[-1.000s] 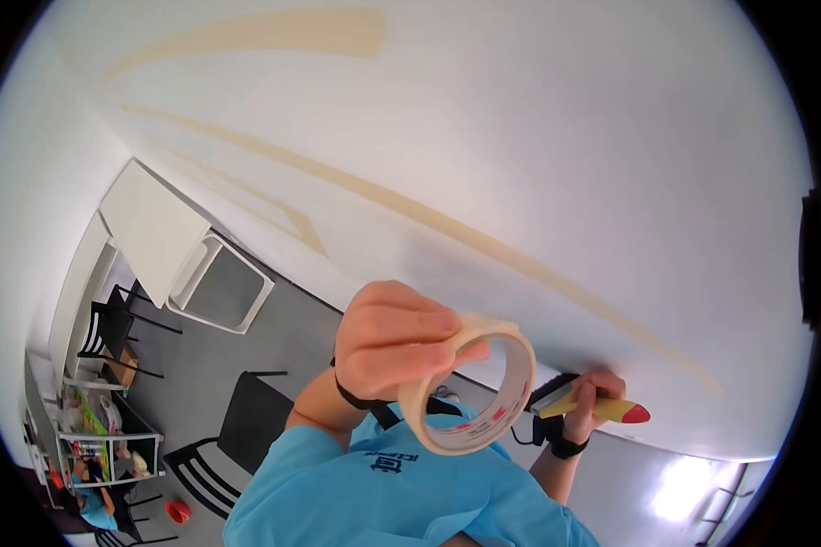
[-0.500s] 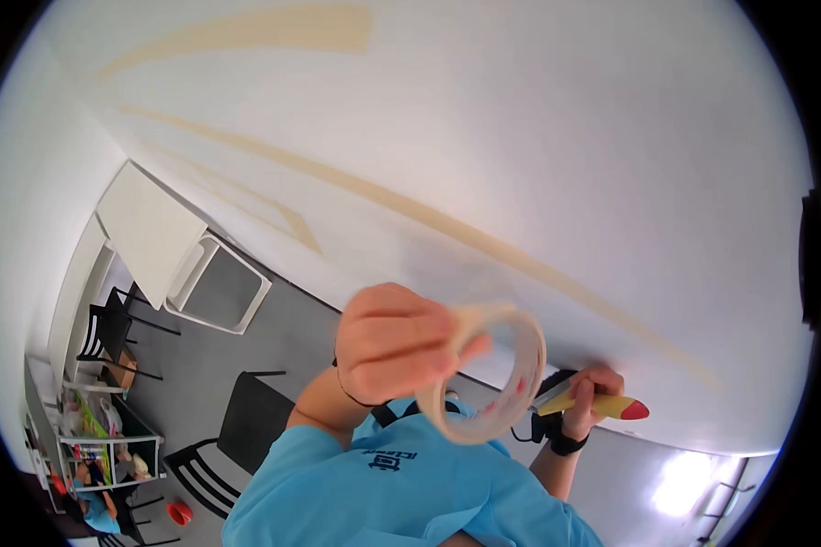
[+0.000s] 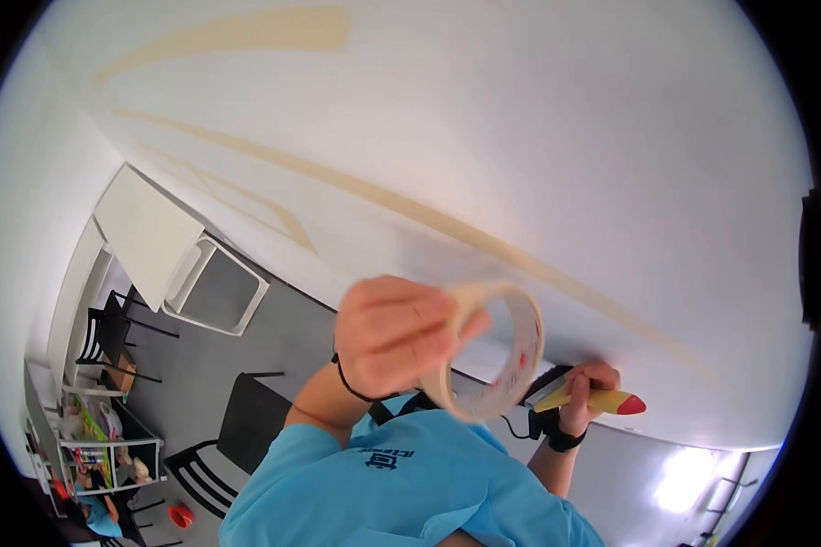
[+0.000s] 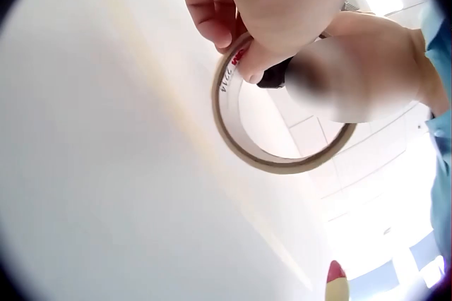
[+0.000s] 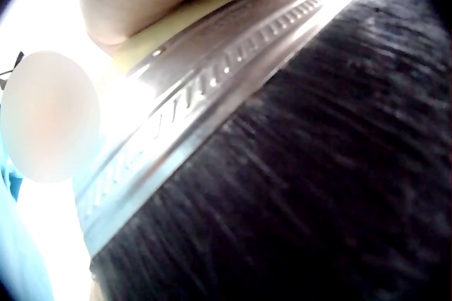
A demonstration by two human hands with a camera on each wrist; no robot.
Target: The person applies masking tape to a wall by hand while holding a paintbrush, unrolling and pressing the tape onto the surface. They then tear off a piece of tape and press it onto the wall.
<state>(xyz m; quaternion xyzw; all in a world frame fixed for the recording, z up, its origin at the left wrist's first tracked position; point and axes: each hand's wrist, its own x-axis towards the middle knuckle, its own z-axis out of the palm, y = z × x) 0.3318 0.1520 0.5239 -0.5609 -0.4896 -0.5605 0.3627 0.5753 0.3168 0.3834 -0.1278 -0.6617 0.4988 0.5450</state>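
My left hand (image 3: 388, 333) pinches the upper rim of a roll of masking tape (image 3: 531, 333) in front of the white wall. In the left wrist view the thumb (image 4: 265, 61) lies inside the ring of the tape roll, against printed lettering. My right hand (image 3: 591, 387) grips a wide paintbrush with a yellow, red-tipped handle (image 3: 611, 401). Its black bristles (image 5: 304, 167) fill much of the right wrist view below a metal ferrule (image 5: 205, 89). Overhead, a long strip of masking tape (image 3: 410, 208) runs diagonally along the wall.
More tape strips (image 3: 287, 29) mark the wall (image 3: 566, 118) at the upper left. To the left are a white table (image 3: 150, 232), a black chair (image 3: 251, 424) and a loaded cart (image 3: 109, 442). A person in blue is beyond the cart.
The tape roll has moved upward and slightly right in the head view, tilting in my left hand's fingers. My right hand with the paintbrush has hardly moved.
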